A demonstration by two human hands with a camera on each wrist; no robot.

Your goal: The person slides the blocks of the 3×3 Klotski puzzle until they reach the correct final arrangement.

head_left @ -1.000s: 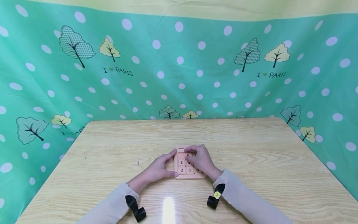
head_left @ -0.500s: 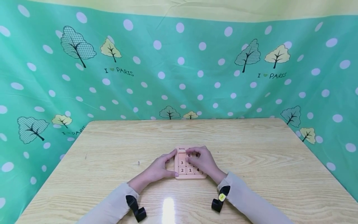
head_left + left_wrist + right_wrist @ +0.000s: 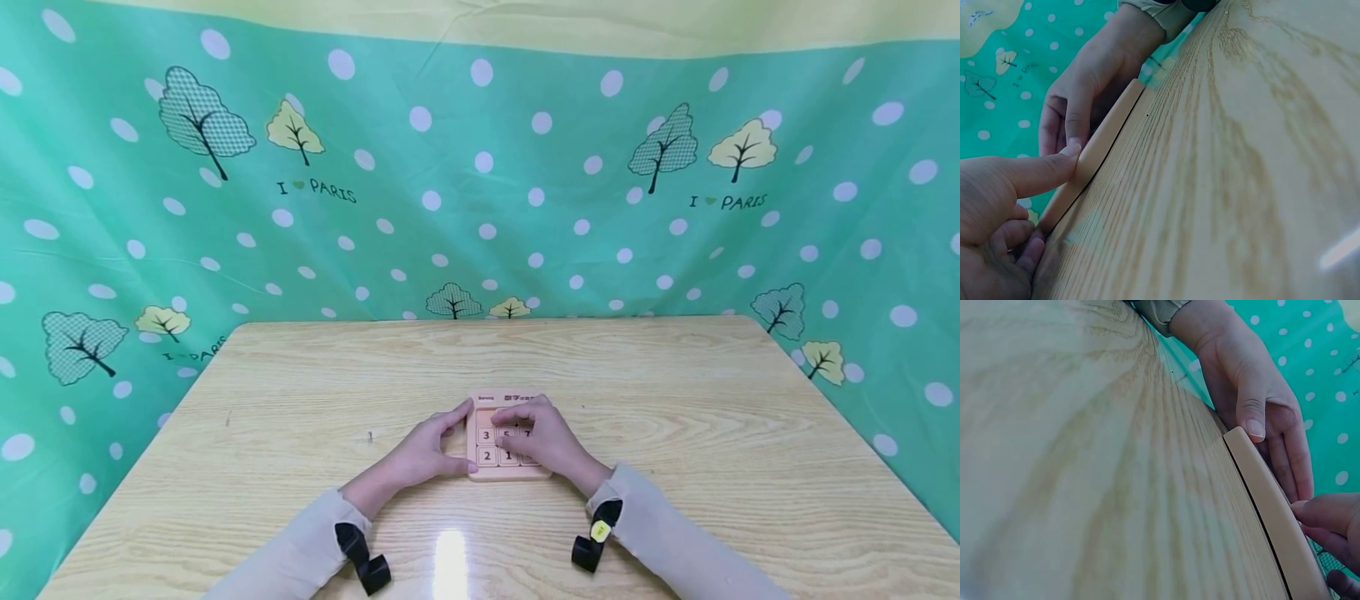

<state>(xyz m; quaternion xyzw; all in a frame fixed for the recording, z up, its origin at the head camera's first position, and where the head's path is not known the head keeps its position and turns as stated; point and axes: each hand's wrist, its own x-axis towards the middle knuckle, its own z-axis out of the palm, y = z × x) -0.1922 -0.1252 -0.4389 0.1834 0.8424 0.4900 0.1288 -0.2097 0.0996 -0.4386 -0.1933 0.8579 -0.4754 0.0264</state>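
Note:
A pink sliding number puzzle [image 3: 510,476] lies flat on the table, with several numbered tiles in its frame. My left hand [image 3: 426,450] grips its left side, thumb by the near corner and forefinger at the far corner. My right hand [image 3: 551,437] reaches over the tiles, forefinger on the top row beside the vacant slot [image 3: 484,415] at top left, thumb over the middle row. Tiles 3 [image 3: 486,436] and 2 [image 3: 487,457] show plainly; the right hand hides much of the top row and the lower right. The left wrist view shows the puzzle's near side edge [image 3: 1100,140] with the left thumb against it.
The wood-grain table [image 3: 315,367] spreads around the puzzle, and a bright reflection [image 3: 452,558] falls on its near part. A green dotted curtain [image 3: 480,200] with printed trees hangs behind and at both sides. Black straps [image 3: 592,537] circle both wrists.
The right hand's forefinger and thumb have shifted slightly nearer over the tiles, uncovering the lettering on the top border and covering the 6 and 8. The left hand stays on the puzzle's side.

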